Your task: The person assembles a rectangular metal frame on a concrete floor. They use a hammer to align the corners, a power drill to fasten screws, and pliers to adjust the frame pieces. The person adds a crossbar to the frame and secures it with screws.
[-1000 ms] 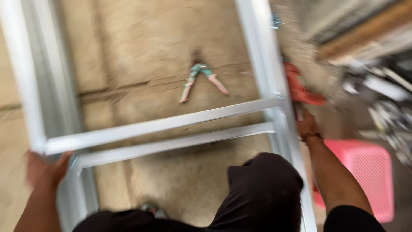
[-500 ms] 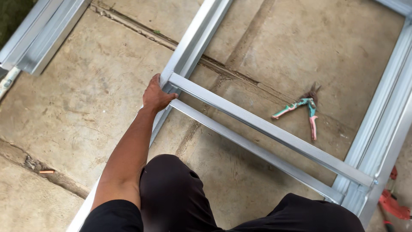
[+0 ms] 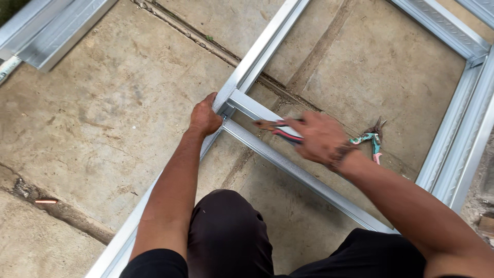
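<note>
The left hand (image 3: 204,118) was clamped around the metal frame (image 3: 257,56) at the joint with its crossbar (image 3: 303,177). The right hand (image 3: 319,136) was closed on red-handled pliers (image 3: 280,129) just above that crossbar. Snips (image 3: 373,140) lay on the concrete floor (image 3: 103,118) nearby.

I am seeing no packages, labels, signs or screens anywhere in this view.
</note>
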